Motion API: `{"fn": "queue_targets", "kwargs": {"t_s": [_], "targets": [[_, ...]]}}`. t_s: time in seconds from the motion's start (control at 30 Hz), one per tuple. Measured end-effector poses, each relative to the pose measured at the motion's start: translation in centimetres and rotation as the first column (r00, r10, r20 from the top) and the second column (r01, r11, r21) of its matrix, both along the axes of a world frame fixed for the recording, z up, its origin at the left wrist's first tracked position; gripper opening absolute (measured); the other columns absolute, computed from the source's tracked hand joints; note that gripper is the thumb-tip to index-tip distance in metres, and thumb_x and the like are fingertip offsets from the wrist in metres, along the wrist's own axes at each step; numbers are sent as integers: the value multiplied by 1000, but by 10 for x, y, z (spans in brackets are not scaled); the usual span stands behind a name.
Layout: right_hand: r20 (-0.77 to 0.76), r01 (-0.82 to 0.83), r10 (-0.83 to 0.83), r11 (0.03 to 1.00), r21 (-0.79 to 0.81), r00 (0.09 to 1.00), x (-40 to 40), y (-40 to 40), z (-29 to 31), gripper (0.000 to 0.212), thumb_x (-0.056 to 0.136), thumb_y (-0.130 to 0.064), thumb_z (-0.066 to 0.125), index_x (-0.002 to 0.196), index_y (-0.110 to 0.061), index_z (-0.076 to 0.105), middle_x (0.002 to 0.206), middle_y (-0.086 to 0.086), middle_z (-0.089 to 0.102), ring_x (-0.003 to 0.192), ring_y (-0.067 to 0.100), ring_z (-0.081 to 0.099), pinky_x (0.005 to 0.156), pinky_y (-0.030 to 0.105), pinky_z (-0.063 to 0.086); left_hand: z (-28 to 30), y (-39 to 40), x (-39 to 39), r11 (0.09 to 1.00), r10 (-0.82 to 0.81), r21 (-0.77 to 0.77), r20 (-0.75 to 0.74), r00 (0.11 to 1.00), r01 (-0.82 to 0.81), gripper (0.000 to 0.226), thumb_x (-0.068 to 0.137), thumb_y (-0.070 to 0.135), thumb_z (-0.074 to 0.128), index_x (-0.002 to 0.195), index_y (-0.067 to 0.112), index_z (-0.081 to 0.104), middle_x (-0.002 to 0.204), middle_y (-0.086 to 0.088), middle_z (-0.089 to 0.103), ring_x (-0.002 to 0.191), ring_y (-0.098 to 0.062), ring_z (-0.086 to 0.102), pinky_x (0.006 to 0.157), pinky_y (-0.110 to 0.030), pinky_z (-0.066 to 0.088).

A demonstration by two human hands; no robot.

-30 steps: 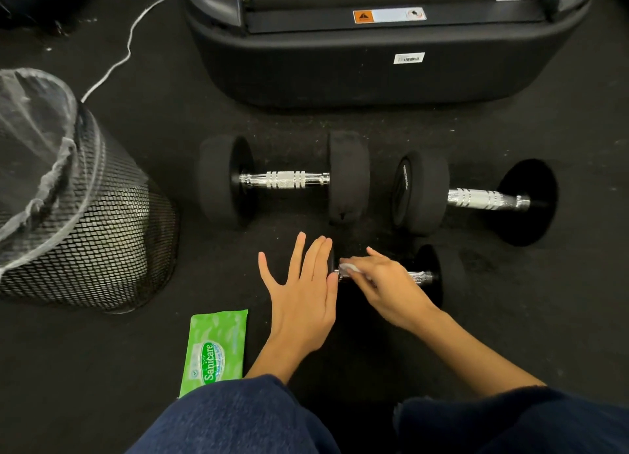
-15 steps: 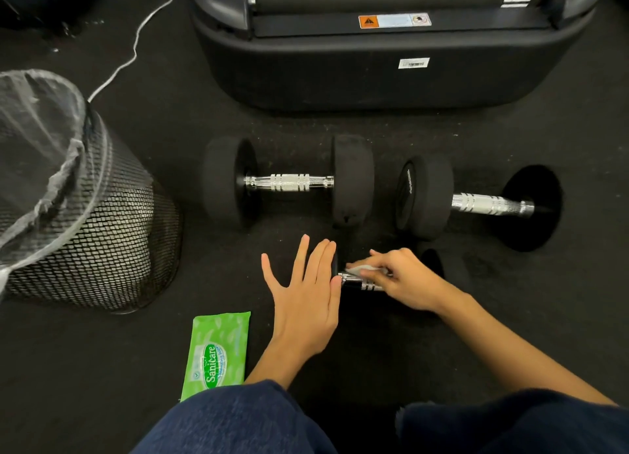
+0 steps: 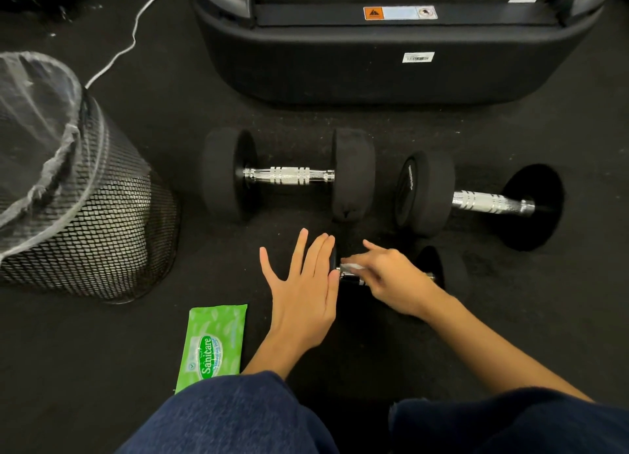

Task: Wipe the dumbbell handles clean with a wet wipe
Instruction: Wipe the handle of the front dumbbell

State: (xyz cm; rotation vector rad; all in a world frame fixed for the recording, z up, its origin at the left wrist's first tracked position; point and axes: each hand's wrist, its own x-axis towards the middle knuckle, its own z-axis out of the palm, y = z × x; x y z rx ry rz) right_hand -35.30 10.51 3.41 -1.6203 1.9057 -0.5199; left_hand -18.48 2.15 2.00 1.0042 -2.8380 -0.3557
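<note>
Three black dumbbells with chrome handles lie on the dark floor. The small near dumbbell (image 3: 439,270) is under my hands. My left hand (image 3: 303,293) lies flat with fingers spread on its left weight, which is hidden. My right hand (image 3: 391,280) is closed on a white wet wipe (image 3: 352,267) pressed on the chrome handle, most of which it covers. Behind lie a large dumbbell (image 3: 289,175) in the middle and another dumbbell (image 3: 483,201) to the right, both untouched.
A green wet wipe pack (image 3: 211,343) lies flat at my left knee. A black mesh bin (image 3: 78,212) with a clear liner stands at the left. A big black machine base (image 3: 391,65) fills the back. A white cable (image 3: 132,38) runs across the floor.
My right hand has slid along the small dumbbell's handle with the wipe, first right, then back toward the left end. My left hand has stayed flat in place.
</note>
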Motion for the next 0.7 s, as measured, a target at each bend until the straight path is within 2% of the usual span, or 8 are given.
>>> {"fn": "queue_targets", "kwargs": {"t_s": [0.1, 0.17, 0.23, 0.27, 0.4, 0.5, 0.6, 0.7], "targets": [[-111, 13, -28, 991, -133, 993, 15, 28, -9, 50, 92, -6, 56, 140, -17, 52, 145, -5, 50, 137, 5, 40, 122, 22, 8, 0, -1, -1, 1000, -6, 7, -6, 1000, 6, 55, 103, 40, 14, 152, 20, 30, 159, 9, 27, 151, -14, 7, 112, -69, -1], [-257, -17, -29, 985, -172, 966, 23, 47, -22, 62, 87, -5, 57, 146, -17, 42, 153, -2, 39, 145, 10, 29, 122, 34, 12, -1, 0, -1, 1000, 0, 7, -17, 1000, 1, 55, 103, 40, 14, 152, 21, 30, 159, 10, 27, 151, -13, 7, 112, -69, 0], [-420, -19, -56, 985, -172, 906, 30, 49, -29, 67, 85, -8, 61, 148, -17, 38, 154, 2, 36, 145, 16, 29, 119, 45, 13, 0, 0, -1, 1000, 7, 4, -30, 1000, -7, 54, 102, 39, 16, 151, 20, 32, 158, 9, 29, 151, -14, 9, 112, -69, 0], [-454, 7, -88, 984, -177, 886, 35, 45, -30, 69, 84, -9, 64, 147, -16, 39, 154, 3, 36, 144, 17, 31, 118, 47, 11, -1, 0, -2, 1000, 10, 2, -33, 999, -10, 54, 102, 38, 17, 151, 20, 33, 158, 9, 30, 150, -14, 10, 111, -70, 1], [-494, 18, -108, 983, -183, 863, 53, 40, -32, 75, 78, -13, 75, 145, -14, 42, 152, 6, 39, 143, 20, 33, 118, 47, 6, -2, -1, -2, 1000, 6, -1, -48, 999, -6, 53, 102, 37, 20, 150, 19, 35, 157, 8, 33, 150, -15, 13, 111, -71, 3], [-531, 12, -114, 982, -191, 840, 41, 54, -30, 74, 77, -10, 75, 145, -15, 45, 152, 4, 40, 142, 17, 34, 118, 48, 8, -1, 0, -2, 1000, 10, 7, -48, 999, -10, 54, 103, 39, 17, 151, 21, 32, 157, 9, 30, 150, -14, 11, 111, -70, 1], [-501, 62, -157, 978, -201, 851, 45, 46, -30, 70, 80, -10, 72, 145, -13, 44, 152, 5, 39, 143, 21, 34, 120, 46, 5, 0, -1, -3, 1000, 19, 18, -41, 999, -19, 54, 102, 39, 16, 151, 21, 32, 157, 10, 30, 150, -13, 10, 111, -69, 0], [-497, 16, -101, 985, -172, 862, 56, 46, -36, 70, 82, -15, 68, 147, -14, 41, 154, 4, 34, 145, 20, 29, 121, 44, 3, -1, -1, -3, 1000, 20, -4, -35, 999, -20, 53, 102, 38, 18, 150, 21, 34, 157, 10, 31, 150, -14, 11, 111, -70, 1]]}}
